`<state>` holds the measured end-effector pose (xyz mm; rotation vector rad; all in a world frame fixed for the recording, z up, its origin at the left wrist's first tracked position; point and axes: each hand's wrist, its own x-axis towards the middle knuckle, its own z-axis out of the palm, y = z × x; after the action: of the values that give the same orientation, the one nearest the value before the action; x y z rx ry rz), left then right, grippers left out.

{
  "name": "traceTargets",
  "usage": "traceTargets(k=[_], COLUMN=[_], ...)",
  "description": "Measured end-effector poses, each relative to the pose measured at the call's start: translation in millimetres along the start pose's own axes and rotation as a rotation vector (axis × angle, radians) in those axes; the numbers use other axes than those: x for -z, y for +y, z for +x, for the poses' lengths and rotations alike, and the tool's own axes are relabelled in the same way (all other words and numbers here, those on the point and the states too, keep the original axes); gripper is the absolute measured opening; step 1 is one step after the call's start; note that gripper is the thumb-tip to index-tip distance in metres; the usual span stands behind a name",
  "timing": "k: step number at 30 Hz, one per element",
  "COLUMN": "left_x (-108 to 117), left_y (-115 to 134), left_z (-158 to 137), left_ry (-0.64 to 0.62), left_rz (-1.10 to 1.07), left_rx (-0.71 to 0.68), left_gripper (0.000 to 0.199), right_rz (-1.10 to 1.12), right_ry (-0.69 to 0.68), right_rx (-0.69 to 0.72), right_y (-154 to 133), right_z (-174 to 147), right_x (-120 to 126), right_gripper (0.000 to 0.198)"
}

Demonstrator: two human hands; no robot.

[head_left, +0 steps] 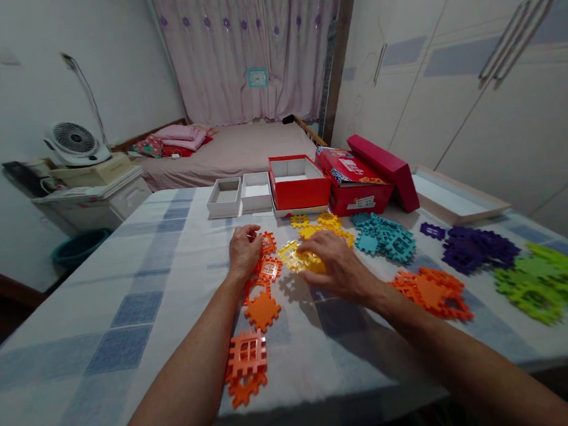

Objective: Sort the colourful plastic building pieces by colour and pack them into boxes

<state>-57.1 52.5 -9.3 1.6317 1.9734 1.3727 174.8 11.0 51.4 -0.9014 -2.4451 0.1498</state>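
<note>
My left hand (245, 251) is at the far end of a line of flat orange notched building pieces (263, 311). Its fingers curl at the edge of an orange building piece (268, 242), partly hiding it. To the right, my right hand (336, 258) grips yellow notched building pieces (292, 256) just above the tablecloth, and their shadow falls below. Behind that hand lies a pile of more yellow pieces (329, 221). Closer to me in the orange line are pieces with a window pattern (247, 354), partly overlapping.
Piles of teal pieces (389, 237), purple pieces (478, 248), orange pieces (432, 292) and green pieces (546, 281) spread to the right. Along the back stand small white boxes (226, 208), an open red box (302, 194), a red carton (360, 199) and a shallow tray (465, 215).
</note>
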Motion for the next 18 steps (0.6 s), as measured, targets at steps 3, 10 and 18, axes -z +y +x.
traceTargets(k=[3, 10, 18], left_x=[0.5, 0.8, 0.8], left_y=[1.1, 2.5, 1.9], left_z=[0.0, -1.2, -1.5], left_ry=[-0.004, -0.008, -0.008], left_rz=[0.005, 0.009, 0.002], left_rx=[0.01, -0.001, 0.002], left_gripper=[0.027, 0.026, 0.025], right_rz=[-0.007, -0.047, -0.173], right_ry=[0.15, 0.01, -0.043], right_rx=[-0.128, -0.32, -0.464], right_y=[16.2, 38.2, 47.6], right_z=[17.2, 32.7, 26.3], right_x=[9.3, -14.0, -28.0], right_gripper=[0.03, 0.051, 0.03])
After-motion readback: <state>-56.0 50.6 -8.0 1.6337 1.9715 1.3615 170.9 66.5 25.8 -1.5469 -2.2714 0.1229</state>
